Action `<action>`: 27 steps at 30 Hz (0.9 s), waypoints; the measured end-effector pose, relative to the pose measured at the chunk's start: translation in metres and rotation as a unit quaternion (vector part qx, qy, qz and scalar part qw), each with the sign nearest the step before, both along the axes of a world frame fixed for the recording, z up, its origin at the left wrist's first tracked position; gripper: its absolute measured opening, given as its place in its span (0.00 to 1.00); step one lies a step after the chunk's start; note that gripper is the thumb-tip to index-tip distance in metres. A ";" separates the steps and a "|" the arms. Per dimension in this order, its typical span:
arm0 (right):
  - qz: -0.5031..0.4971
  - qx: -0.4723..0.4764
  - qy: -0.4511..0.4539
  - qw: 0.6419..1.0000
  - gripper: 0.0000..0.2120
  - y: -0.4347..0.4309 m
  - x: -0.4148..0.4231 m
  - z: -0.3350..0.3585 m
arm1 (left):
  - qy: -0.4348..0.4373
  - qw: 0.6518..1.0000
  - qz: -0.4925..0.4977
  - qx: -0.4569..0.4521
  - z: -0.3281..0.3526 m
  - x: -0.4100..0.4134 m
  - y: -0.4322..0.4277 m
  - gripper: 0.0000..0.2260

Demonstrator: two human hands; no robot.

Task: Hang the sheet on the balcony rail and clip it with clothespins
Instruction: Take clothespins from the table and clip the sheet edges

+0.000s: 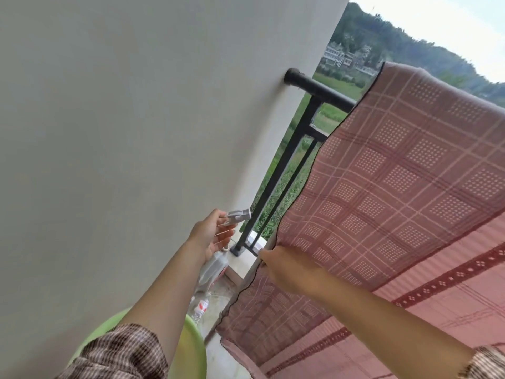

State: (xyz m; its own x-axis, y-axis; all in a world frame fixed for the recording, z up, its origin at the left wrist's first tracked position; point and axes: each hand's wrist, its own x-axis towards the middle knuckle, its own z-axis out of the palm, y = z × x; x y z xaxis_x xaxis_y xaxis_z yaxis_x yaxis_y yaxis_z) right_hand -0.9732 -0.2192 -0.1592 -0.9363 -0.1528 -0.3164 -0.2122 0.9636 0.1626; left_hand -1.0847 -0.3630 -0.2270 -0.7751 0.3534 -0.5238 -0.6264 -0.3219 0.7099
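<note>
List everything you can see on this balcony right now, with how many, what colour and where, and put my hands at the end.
sheet: one, pink-red check with a dark edge, draped over the rail at right, hanging to the floor
balcony rail: one, black metal, running from the wall, bare at the wall end
clothespin: one, grey, in the left hand, not yet on the sheet
wall: one, off-white, left
basin: one, green, bottom left, mostly hidden by the arm
bottles: at least two, clear and greyish plastic, on the floor by the rail post
hills and buildings: green, far beyond the rail
left hand: holds the clothespin
right hand: grips the sheet's edge
</note>
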 end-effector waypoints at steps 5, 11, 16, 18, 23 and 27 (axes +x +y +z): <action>0.138 0.053 0.098 0.984 0.20 -0.016 -0.009 0.027 | -0.006 0.999 0.021 0.029 -0.008 -0.014 -0.001 0.07; 0.027 0.266 0.050 0.962 0.08 -0.049 -0.060 0.092 | -0.042 0.995 0.050 0.079 -0.014 -0.024 0.005 0.08; -0.126 0.286 -0.205 0.928 0.18 -0.059 -0.095 0.112 | -0.062 0.994 0.031 0.079 -0.016 -0.026 0.012 0.10; -0.124 0.281 -0.290 0.906 0.21 -0.057 -0.101 0.111 | -0.065 0.995 0.022 0.076 -0.018 -0.027 0.012 0.13; -0.176 0.298 -0.327 0.879 0.21 -0.043 -0.118 0.091 | -0.063 0.995 0.022 0.076 -0.024 -0.030 0.011 0.14; -0.210 0.199 -0.309 0.906 0.21 -0.045 -0.128 0.100 | -0.063 0.995 0.023 0.078 -0.027 -0.028 0.010 0.11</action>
